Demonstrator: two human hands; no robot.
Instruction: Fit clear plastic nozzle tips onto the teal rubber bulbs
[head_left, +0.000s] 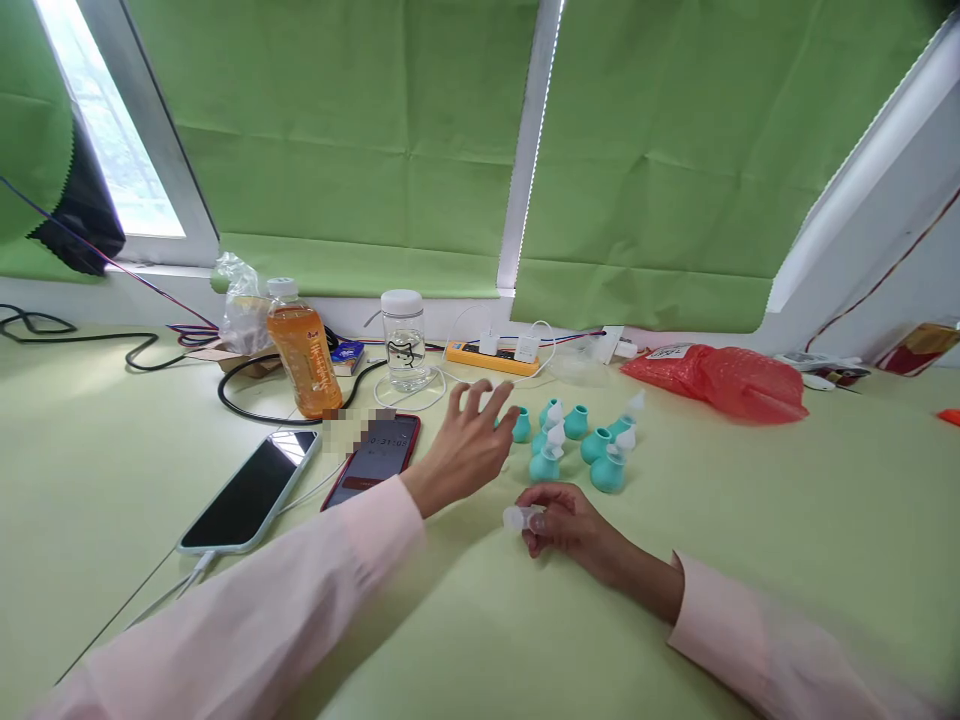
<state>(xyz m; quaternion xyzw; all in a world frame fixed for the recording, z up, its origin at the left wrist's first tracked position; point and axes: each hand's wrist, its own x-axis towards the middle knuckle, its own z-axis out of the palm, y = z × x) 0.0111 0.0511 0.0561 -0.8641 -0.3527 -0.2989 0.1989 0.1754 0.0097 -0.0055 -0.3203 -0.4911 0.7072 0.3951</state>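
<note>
Pinching a translucent plastic cylinder [516,518], possibly a cap, in the right hand [566,525], nearside of the teal squeeze bulbs [544,468].
With the left hand [471,450] loosely spread beside them, pinch squarely without squashing; avoid toppling any.

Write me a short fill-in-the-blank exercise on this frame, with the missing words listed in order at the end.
1. A small translucent piece is held in the person's ____.
2. The number of phones lying on the table is ____.
3. The crumpled plastic bag to the right of the teal bulbs is ____ in colour.
4. The hand nearer the phones is the person's ____.

Missing words: right hand; two; red; left hand.
</note>
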